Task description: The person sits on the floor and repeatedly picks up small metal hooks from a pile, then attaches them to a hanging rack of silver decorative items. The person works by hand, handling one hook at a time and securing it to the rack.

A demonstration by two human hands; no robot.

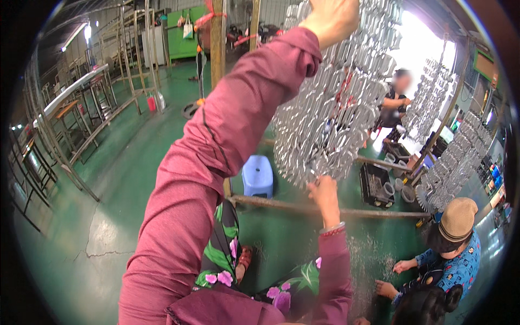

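Observation:
In front of me hangs a large bunch of shiny, silvery metal pieces (319, 130), strung close together in tiers. My left arm, in a dark pink sleeve, stretches up across the view. My left hand (333, 23) is at the upper part of the bunch, its fingers cut off by the top edge and turned away. Lower down, my right hand (325, 197) reaches up to the bottom rim of the bunch. Its thumb and fingers are pinched together against the lowest pieces; what lies between them is too small to make out.
A metal rail (325, 208) crosses low beneath the bunch. Behind it stand a blue stool (258, 176) and a black crate (376, 187). A person in a hat (457, 222) is close at my right, beside another dark-haired head. Another person (392, 105) works farther back near more hanging metal bunches (460, 154).

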